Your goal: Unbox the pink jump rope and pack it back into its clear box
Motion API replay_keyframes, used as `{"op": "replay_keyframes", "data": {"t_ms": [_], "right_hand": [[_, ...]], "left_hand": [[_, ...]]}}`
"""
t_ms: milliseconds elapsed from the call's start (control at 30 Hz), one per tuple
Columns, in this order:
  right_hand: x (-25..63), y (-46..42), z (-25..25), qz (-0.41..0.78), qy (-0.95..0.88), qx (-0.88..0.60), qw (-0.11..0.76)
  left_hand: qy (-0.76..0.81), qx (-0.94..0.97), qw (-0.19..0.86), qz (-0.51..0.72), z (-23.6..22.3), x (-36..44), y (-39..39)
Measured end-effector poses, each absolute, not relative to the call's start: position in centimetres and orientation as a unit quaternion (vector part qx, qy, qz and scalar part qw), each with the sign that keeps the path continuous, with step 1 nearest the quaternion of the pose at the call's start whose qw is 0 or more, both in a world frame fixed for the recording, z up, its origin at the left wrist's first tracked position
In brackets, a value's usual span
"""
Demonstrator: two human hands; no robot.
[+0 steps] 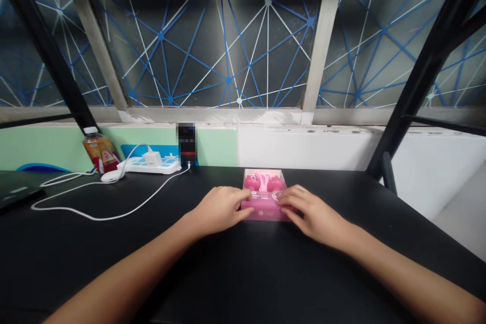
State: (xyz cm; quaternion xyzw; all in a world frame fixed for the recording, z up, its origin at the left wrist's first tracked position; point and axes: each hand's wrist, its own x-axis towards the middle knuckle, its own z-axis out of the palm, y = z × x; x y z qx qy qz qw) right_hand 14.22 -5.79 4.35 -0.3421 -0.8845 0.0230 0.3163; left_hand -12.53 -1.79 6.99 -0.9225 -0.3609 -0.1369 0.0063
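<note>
A small pink box (264, 214) with a clear upper part lies on the black table in front of me. Through its see-through top show rounded pink items (252, 183) and a bundle of pale pink cord (263, 182); I cannot tell exactly what they are. White print runs across the pink band on the box. My left hand (222, 208) grips the box's left side, thumb low at the front and index finger higher up. At the right side, my right hand (309, 212) holds the box with bent fingers on its edge and top.
Left on the table (243, 283) are a white power strip (152, 164) with a plugged-in charger, looping white cables (94, 217), an orange-red bottle (100, 149) and a dark flat device (18, 197). A phone-like object (187, 144), blurred out, leans at the wall. Black frame posts (413, 71) flank the table.
</note>
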Motion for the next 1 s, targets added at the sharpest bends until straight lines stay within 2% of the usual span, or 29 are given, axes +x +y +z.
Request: {"op": "replay_keyframes", "data": {"t_ms": [100,367,1000], "right_hand": [[14.2,-5.8,4.3,0.015,-0.886,-0.341,0.312],[14.4,-6.2,4.0,-0.031,-0.893,-0.359,0.269],[14.1,-7.0,5.3,-0.011,-0.898,-0.365,0.245]], "left_hand": [[-0.340,-0.926,0.019,-0.163,7.0,-12.6,-1.7],[-0.283,-0.938,-0.069,-0.187,7.1,-13.0,-1.3],[-0.313,-0.927,-0.048,-0.203,6.7,-12.7,-1.4]]}}
